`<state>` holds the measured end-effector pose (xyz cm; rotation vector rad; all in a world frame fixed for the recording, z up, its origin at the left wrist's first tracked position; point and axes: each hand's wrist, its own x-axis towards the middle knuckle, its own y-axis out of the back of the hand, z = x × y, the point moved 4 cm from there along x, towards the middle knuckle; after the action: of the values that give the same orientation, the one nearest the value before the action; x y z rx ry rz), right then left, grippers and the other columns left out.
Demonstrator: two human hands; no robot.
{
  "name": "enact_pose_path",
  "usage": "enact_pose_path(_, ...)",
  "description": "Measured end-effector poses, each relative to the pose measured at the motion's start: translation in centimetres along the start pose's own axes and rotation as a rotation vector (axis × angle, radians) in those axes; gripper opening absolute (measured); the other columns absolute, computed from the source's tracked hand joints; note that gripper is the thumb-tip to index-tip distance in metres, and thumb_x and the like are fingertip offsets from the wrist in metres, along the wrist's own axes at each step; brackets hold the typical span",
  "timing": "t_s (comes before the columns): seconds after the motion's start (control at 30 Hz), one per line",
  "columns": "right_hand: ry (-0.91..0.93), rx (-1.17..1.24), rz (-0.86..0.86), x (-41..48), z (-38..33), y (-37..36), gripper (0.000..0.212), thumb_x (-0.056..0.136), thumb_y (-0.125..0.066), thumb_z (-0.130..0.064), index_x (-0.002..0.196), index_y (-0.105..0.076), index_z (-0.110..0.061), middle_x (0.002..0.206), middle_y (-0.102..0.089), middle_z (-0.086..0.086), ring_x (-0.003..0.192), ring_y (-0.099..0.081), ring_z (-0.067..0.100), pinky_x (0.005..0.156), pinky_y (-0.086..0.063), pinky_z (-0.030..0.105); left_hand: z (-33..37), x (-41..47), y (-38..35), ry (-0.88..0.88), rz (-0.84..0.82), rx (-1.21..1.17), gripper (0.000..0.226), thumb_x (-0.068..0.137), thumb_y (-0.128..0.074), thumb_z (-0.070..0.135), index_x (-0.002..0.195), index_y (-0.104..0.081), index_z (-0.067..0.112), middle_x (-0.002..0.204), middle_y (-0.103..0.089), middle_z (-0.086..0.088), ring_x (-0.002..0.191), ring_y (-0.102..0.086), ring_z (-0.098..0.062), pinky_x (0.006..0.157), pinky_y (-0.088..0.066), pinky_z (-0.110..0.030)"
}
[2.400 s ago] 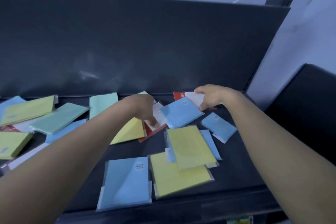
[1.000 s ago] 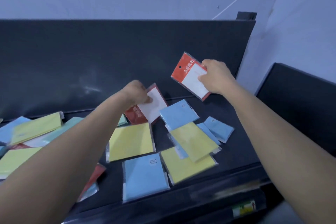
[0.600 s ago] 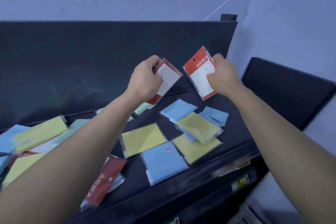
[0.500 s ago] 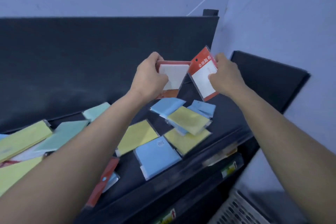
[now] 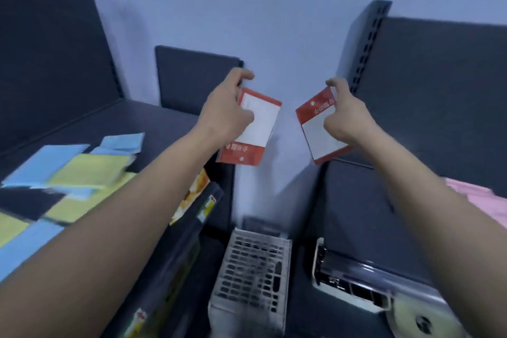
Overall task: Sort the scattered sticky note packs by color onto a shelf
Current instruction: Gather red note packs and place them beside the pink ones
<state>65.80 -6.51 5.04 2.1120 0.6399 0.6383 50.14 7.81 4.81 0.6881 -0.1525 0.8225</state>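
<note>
Fingers (image 5: 241,75) pinching: left hand (image 5: 225,112) holds red pack (image 5: 260,121), right hand (image 5: 348,121) 2nd pack (image 5: 318,137), forearms outstretched.

A white slotted basket (image 5: 252,271) sits low in the middle, with a blurred, shiny metal object (image 5: 354,282) just to its right. A pale wall (image 5: 274,8) rises behind.

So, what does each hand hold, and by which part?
Left hand: upside-down red-and-white plastic-wrapped sticky note pack, by its upper left corner. Right hand: similar upright pack, by its upper right edge.
</note>
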Motion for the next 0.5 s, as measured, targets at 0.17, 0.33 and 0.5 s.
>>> enact_pose_path(0.17, -0.184, -0.016, 0.042, -1.4, 10.9, 4.8, 0.061, 0.085, -0.034, 0.003, 0.14, -0.025, -0.022, 0.09, -0.051, 0.004, 0.074, -0.053, 0.025, 0.062, -0.042, 0.032, 4.9, 0.7, -10.3, -0.061, -0.164, 0.065, 0.046, 0.072, -0.057, -0.003, 0.114, -0.061, 0.018, 0.095, -0.063, -0.001, 0.079, -0.055, -0.016, 0.065, -0.045, -0.016)
enact_pose_path(0.33, -0.371, -0.057, 0.04, -2.3, 21.3, 8.1, 0.05, 0.085, -0.046, 0.0, 0.13, -0.026, -0.008, 0.102, -0.048, 0.012, 0.094, -0.055, 0.033, 0.077, -0.045, 0.038, 8.1, 0.7, -19.2, 0.019, -0.251, 0.036, 0.013, 0.077, -0.058, 0.0, 0.085, -0.055, 0.01, 0.083, -0.058, -0.004, 0.076, -0.055, -0.02, 0.057, -0.042, -0.025)
enact_pose_path(0.5, -0.528, -0.065, -0.136, -2.3, 28.5, 7.2, 0.046, 0.084, -0.058, 0.004, 0.114, -0.024, -0.001, 0.101, -0.047, 0.018, 0.077, -0.051, 0.022, 0.052, -0.044, 0.023, 9.3, -0.2, -25.3, 0.17, -0.321, -0.018, 0.024, 0.082, -0.051, 0.006, 0.072, -0.033, 0.018, 0.091, -0.055, -0.01, 0.083, -0.056, -0.024, 0.062, -0.043, -0.034)
